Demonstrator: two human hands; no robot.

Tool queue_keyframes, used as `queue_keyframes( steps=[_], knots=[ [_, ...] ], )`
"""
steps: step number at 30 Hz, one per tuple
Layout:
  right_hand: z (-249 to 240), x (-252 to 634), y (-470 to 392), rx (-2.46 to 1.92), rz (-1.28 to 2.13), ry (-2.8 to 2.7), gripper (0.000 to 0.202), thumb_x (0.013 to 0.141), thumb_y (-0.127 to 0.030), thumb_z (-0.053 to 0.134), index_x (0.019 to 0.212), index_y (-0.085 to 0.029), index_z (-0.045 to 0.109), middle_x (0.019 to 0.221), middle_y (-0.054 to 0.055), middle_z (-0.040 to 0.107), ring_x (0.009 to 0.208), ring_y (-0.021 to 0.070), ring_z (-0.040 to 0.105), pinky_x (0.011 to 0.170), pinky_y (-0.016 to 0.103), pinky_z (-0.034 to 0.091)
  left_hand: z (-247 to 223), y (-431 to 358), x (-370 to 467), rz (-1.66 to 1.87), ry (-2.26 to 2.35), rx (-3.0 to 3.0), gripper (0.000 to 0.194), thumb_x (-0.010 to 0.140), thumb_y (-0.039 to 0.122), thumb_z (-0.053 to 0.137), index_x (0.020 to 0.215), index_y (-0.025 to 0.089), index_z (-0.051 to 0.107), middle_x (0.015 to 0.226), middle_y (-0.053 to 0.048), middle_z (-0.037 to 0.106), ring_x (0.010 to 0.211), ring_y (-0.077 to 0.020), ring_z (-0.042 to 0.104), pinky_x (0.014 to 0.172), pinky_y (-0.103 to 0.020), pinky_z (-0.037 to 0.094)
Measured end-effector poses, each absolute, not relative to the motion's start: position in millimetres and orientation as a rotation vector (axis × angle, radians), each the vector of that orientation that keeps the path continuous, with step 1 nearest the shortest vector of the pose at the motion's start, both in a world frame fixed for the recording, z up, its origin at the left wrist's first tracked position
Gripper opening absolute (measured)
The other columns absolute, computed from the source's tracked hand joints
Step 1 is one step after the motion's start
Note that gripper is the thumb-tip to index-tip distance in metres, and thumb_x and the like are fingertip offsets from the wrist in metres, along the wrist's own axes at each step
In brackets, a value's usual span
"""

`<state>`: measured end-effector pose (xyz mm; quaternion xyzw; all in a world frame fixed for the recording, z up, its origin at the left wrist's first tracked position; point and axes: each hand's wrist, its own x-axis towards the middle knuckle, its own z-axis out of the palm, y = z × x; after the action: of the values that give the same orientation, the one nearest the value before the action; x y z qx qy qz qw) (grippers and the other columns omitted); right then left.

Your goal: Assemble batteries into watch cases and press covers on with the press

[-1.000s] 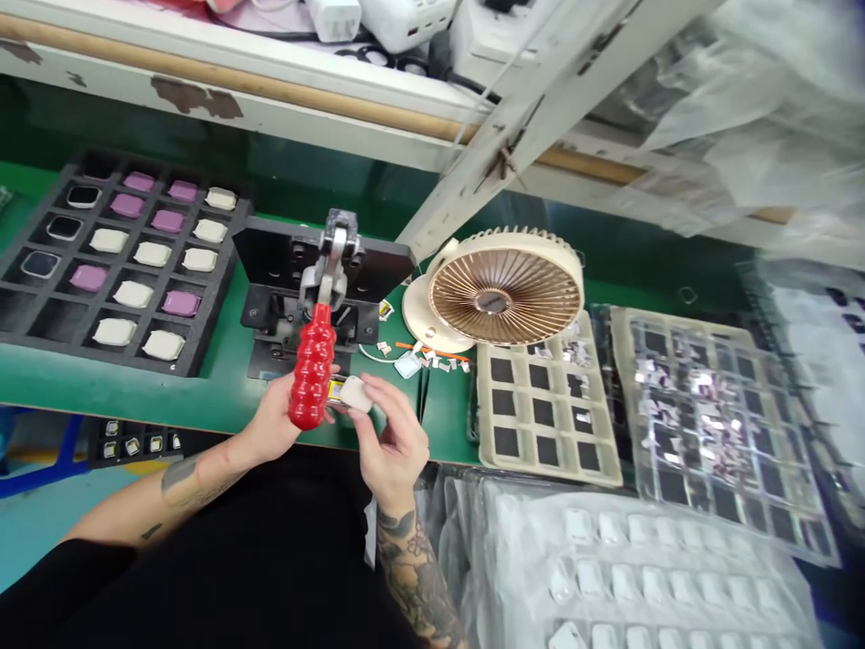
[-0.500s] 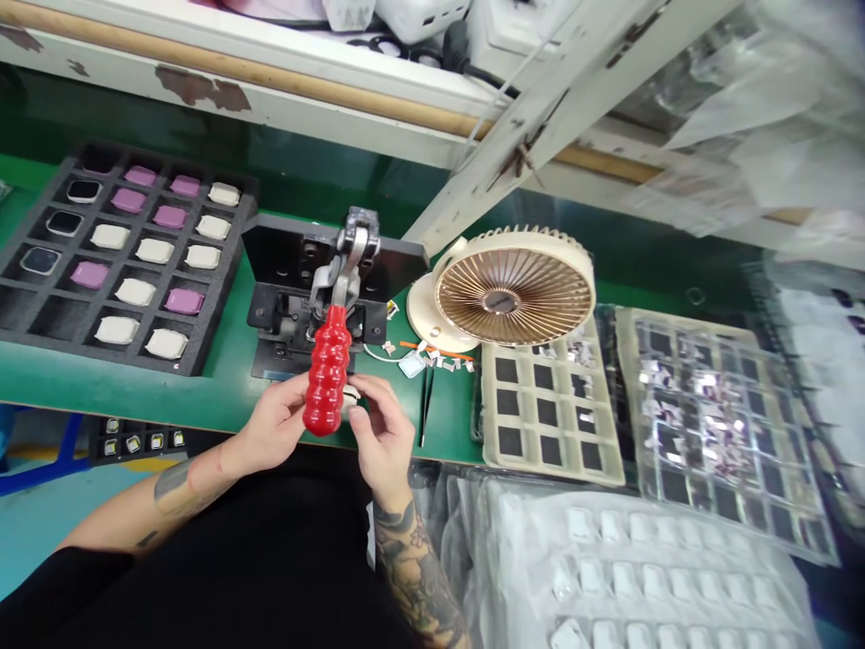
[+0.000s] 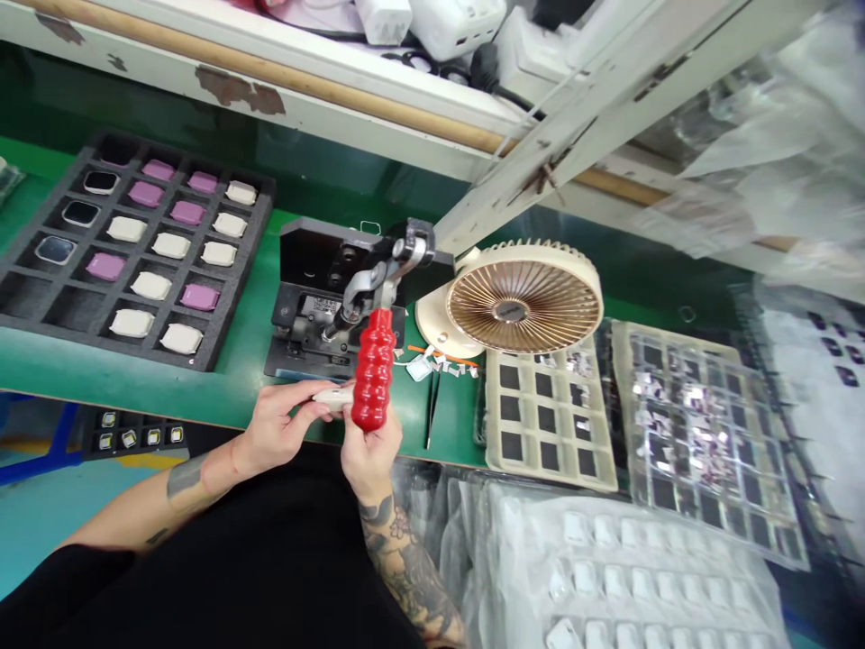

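Between my two hands is a small cream case [image 3: 334, 397], at the front edge of the green bench. My left hand [image 3: 280, 424] pinches its left end between thumb and fingers. At the other end, my right hand [image 3: 371, 446] grips the case, with its fingers partly hidden behind the red handle [image 3: 373, 374]. That handle belongs to a black toggle-clamp fixture [image 3: 321, 315] standing just beyond my hands. A dark foam tray [image 3: 233, 311] to the left holds cream and purple cases and a few dark-faced ones.
A cream fan [image 3: 523, 302] stands right of the fixture. Black tweezers [image 3: 432, 410] and small scraps [image 3: 452, 365] lie before it. Farther right are a beige compartment tray [image 3: 550, 473] and a clear-covered tray [image 3: 716, 442]. Wrapped white trays [image 3: 527, 532] sit at the lower right.
The view has shifted, and the red handle appears farther right. My hands have moved slightly apart and turned the cream case, which now shows more between them.
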<state>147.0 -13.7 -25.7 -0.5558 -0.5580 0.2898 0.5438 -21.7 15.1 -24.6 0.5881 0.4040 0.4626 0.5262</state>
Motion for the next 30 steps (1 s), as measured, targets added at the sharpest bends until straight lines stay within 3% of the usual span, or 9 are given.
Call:
queue_keyframes(
  steps=[4, 8, 11, 16, 20, 24, 30],
  knots=[
    [-22.8, 141.6, -8.3, -1.33, 0.727, -1.403, 0.021, 0.101, -0.031, 0.076, 0.122, -0.028, 0.075, 0.115, 0.008, 0.076, 0.109, 0.0263, 0.074, 0.099, 0.044, 0.062, -22.6, 18.2, -18.1, 1.102, 1.001, 0.989, 0.033, 0.102, 0.046, 0.076, 0.115, 0.018, 0.085, 0.098, -0.009, 0.087, 0.071, -0.0236, 0.081, 0.072, -0.035, 0.068],
    [-20.6, 129.8, -3.3, -1.33, 0.731, -1.367, 0.016, 0.105, -0.031, 0.069, 0.118, -0.027, 0.076, 0.114, 0.008, 0.075, 0.11, 0.0245, 0.072, 0.099, 0.042, 0.062, -26.7, 17.7, -15.8, 1.177, 1.104, 0.959, 0.04, 0.098, 0.054, 0.08, 0.11, 0.016, 0.085, 0.099, -0.01, 0.087, 0.082, -0.0255, 0.082, 0.081, -0.036, 0.068],
    [-23.0, 122.3, -2.9, -1.333, 0.768, -1.307, 0.015, 0.106, -0.036, 0.068, 0.111, -0.024, 0.075, 0.109, 0.008, 0.072, 0.105, 0.0235, 0.071, 0.092, 0.038, 0.061, -29.1, 13.3, -18.3, 1.211, 1.16, 1.03, 0.038, 0.1, 0.053, 0.077, 0.108, 0.017, 0.086, 0.1, -0.01, 0.087, 0.085, -0.025, 0.081, 0.081, -0.034, 0.067],
    [-22.2, 130.6, 1.9, -1.284, 0.966, -1.359, 0.017, 0.105, -0.04, 0.07, 0.103, -0.023, 0.074, 0.104, 0.005, 0.073, 0.096, 0.0211, 0.07, 0.086, 0.035, 0.058, -29.3, 6.8, -28.1, 1.155, 1.154, 1.106, 0.031, 0.103, 0.045, 0.075, 0.112, 0.017, 0.085, 0.09, -0.007, 0.086, 0.072, -0.0215, 0.08, 0.074, -0.031, 0.066],
    [-15.3, 136.4, 10.5, -1.328, 0.95, -1.412, 0.035, 0.11, -0.046, 0.061, 0.086, -0.022, 0.071, 0.089, 0.003, 0.07, 0.084, 0.0189, 0.066, 0.079, 0.033, 0.053, -22.4, 6.2, -28.6, 1.055, 1.063, 1.126, 0.03, 0.105, 0.044, 0.073, 0.113, 0.017, 0.084, 0.089, -0.007, 0.086, 0.073, -0.0221, 0.081, 0.075, -0.033, 0.067],
    [-11.3, 141.5, 15.0, -1.421, 0.956, -1.366, 0.046, 0.11, -0.052, 0.06, 0.076, -0.022, 0.067, 0.076, 0.0, 0.065, 0.072, 0.0158, 0.059, 0.069, 0.031, 0.048, -15.4, 8.8, -21.9, 0.997, 0.934, 0.823, 0.039, 0.098, 0.05, 0.081, 0.11, 0.013, 0.081, 0.087, -0.01, 0.085, 0.071, -0.0247, 0.083, 0.066, -0.032, 0.067],
    [-18.0, 166.1, 8.7, -1.427, 0.928, -1.222, 0.049, 0.112, -0.05, 0.057, 0.073, -0.022, 0.064, 0.072, 0.001, 0.064, 0.069, 0.0166, 0.061, 0.071, 0.032, 0.052, -17.9, 19.2, -20.4, 0.908, 0.877, 0.38, 0.042, 0.091, 0.048, 0.09, 0.106, 0.01, 0.079, 0.1, -0.017, 0.087, 0.082, -0.0264, 0.087, 0.066, -0.027, 0.066]
  ],
)
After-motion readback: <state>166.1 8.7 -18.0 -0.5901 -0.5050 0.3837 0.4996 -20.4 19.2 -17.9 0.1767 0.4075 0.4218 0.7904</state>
